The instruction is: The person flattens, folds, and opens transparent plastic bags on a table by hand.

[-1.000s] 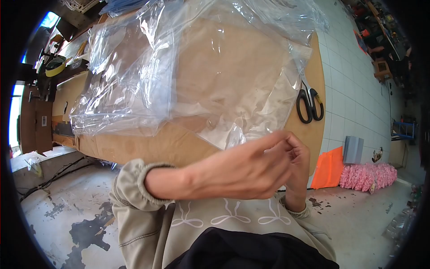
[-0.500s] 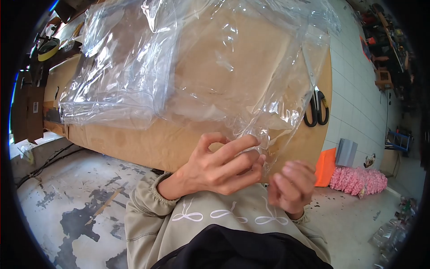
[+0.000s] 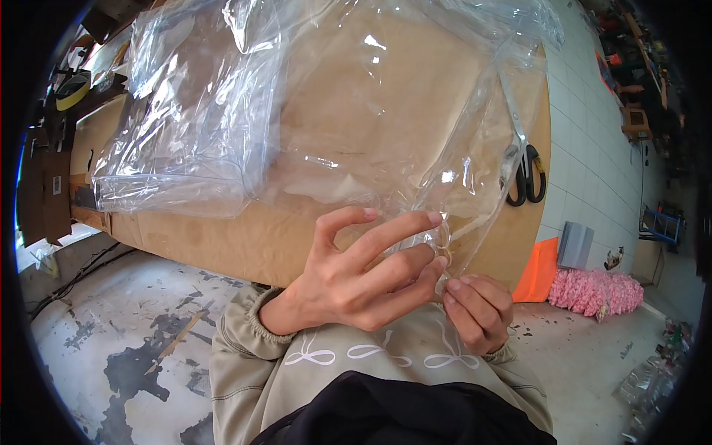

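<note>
Clear plastic sheeting [image 3: 356, 96] lies over the cardboard-covered table [image 3: 185, 241], with its gathered near edge at my hands. My left hand [image 3: 363, 274] has its thumb and fingers bent around the bunched plastic, the index finger stretched over it. Close beside it on the right, my right hand [image 3: 480, 311] pinches the plastic's edge between thumb and curled fingers. Fingertips of both hands nearly touch. Scissors [image 3: 525, 167] with black handles lie at the table's right side, their blades partly under the clear plastic.
An orange sheet [image 3: 535, 273], a grey piece [image 3: 575, 245] and a pink fluffy bundle [image 3: 597, 291] are right of the table. A roll of yellow tape [image 3: 73, 90] sits at the upper left. Cables [image 3: 74, 278] run along the lower left.
My left hand has drawn back from across my right hand to the left and taken the gathered plastic. My right hand has closed on its edge. The plastic now reaches over the scissor blades.
</note>
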{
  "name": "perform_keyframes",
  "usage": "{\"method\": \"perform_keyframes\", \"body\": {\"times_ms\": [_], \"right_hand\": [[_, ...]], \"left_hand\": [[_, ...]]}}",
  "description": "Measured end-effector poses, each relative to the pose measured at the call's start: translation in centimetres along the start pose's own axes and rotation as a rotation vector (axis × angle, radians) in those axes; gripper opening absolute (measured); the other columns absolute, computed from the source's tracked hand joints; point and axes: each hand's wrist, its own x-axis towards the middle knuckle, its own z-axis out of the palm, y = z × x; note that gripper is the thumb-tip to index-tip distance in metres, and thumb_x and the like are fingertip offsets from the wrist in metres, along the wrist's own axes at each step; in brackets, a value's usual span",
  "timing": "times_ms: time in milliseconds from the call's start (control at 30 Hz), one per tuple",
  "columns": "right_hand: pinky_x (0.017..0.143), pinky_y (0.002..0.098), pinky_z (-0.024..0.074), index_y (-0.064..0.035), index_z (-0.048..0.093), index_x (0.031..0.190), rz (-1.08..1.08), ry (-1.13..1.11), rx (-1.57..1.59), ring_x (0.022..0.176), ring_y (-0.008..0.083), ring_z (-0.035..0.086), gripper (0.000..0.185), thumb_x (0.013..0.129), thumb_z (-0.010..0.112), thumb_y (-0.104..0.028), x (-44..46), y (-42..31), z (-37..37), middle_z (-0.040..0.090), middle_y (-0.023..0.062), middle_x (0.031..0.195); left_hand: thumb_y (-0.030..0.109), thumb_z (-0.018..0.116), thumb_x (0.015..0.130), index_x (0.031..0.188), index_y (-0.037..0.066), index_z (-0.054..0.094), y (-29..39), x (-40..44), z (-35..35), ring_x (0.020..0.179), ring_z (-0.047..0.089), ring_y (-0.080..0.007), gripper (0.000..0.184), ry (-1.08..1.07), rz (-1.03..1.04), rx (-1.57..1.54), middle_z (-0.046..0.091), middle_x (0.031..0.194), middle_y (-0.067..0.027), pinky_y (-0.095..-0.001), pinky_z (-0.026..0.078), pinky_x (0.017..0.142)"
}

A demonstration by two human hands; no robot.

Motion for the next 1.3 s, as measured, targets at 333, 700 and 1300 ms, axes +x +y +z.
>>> {"method": "perform_keyframes", "body": {"times_ms": [333, 700, 1300], "right_hand": [[0.068, 0.0257, 0.0589, -0.0038, 0.056, 0.087, 0.017, 0.052, 0.097, 0.088, 0.0199, 0.06, 0.022, 0.073, 0.071, 0.003, 0.1, 0.4, 0.2, 0.065, 0.0095, 0.095], [0.069, 0.0248, 0.0557, -0.0069, 0.059, 0.085, -0.048, 0.02, -0.018, 0.087, 0.0176, 0.059, 0.013, 0.076, 0.069, -0.006, 0.4, 0.5, 0.4, 0.064, 0.0058, 0.089], [0.06, 0.029, 0.0545, -0.0009, 0.061, 0.083, 0.019, 0.042, -0.149, 0.077, 0.0222, 0.061, 0.014, 0.073, 0.07, -0.003, 0.7, 0.2, 0.1, 0.063, 0.0107, 0.084]], "left_hand": [[0.017, 0.078, 0.065, 0.075, 0.027, 0.069, -0.1, 0.3, 0.1, 0.096, 0.064, -0.0187, 0.017, 0.017, -0.016, -0.006, 0.057, 0.08, 0.0089, -0.0426, 0.035, 0.085], [0.017, 0.072, 0.068, 0.074, 0.023, 0.07, 0.8, 0.3, 0.4, 0.098, 0.065, -0.0165, 0.009, -0.022, -0.005, -0.034, 0.059, 0.082, 0.0094, -0.0475, 0.033, 0.093], [0.011, 0.064, 0.074, 0.075, 0.019, 0.072, 1.6, 0.3, 1.4, 0.093, 0.066, -0.0045, 0.011, 0.033, 0.158, 0.201, 0.063, 0.075, 0.0124, -0.0459, 0.028, 0.1]]}}
